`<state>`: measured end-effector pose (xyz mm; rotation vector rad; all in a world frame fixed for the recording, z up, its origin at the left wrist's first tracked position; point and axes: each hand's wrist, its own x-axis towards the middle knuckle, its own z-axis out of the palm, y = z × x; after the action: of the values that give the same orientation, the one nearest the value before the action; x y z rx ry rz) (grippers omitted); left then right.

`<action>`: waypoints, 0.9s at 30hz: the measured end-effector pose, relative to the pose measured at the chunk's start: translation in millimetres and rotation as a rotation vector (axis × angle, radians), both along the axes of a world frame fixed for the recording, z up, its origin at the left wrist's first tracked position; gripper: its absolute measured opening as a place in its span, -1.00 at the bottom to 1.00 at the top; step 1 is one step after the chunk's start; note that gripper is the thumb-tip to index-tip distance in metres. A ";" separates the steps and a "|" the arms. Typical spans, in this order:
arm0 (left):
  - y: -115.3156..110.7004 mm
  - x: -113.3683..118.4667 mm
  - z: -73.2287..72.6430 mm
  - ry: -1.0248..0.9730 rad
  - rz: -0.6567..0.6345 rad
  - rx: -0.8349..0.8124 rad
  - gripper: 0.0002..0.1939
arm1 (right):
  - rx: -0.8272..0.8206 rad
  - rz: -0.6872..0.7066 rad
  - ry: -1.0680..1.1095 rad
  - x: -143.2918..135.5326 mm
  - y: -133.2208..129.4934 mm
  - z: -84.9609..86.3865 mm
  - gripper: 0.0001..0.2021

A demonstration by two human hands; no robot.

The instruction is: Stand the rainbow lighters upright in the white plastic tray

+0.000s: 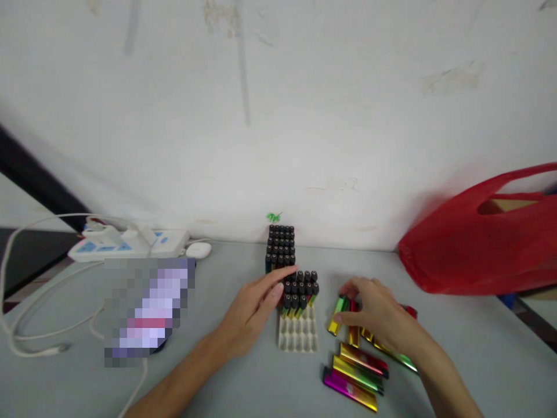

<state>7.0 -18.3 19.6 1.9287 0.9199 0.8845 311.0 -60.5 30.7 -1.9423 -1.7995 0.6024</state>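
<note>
- Two bare hands work over a grey table [226, 395] set against a white wall [278, 116].
- Left hand [252, 307]: fingers loosely extended and holding nothing, fingertips touching the near left edge of the standing lighters in the white tray [298, 335].
- White tray: a gridded holder between the hands; its far rows carry upright lighters [300, 293] with black caps, its near rows show bare cells.
- Full block of lighters [281, 248]: a second, tightly packed group with black tops, just behind the tray and close to the wall.
- Right hand [376, 313]: fingers curled around a green-and-gold lighter [338, 313], held just right of the tray and tilted.
- Loose lighters [359, 374]: several metallic ones in gold, red, green and magenta lying flat on the table under and in front of the right hand.
- Red plastic bag [474, 244]: at the right edge, against the wall, well apart from the tray.
- Power strip [126, 244] with white cables [26, 325], and a blurred-out object [148, 313], lie to the left.
</note>
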 end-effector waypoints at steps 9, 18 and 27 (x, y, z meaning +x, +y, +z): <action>0.3 0.2 -0.7 -0.034 -0.021 -0.006 -0.50 | -0.163 0.049 -0.108 3.7 3.9 7.6 -0.54; 0.8 -0.4 -1.4 -0.037 -0.030 0.006 -0.49 | -0.339 0.026 -0.242 7.8 0.1 30.6 -0.58; 1.4 -1.0 -3.8 -0.028 -0.028 0.017 -0.51 | -0.153 0.091 -0.091 0.3 0.2 7.4 -0.72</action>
<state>6.0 -16.9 15.7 1.9343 0.8699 0.9041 311.3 -60.3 38.2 -2.0246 -1.9587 0.7111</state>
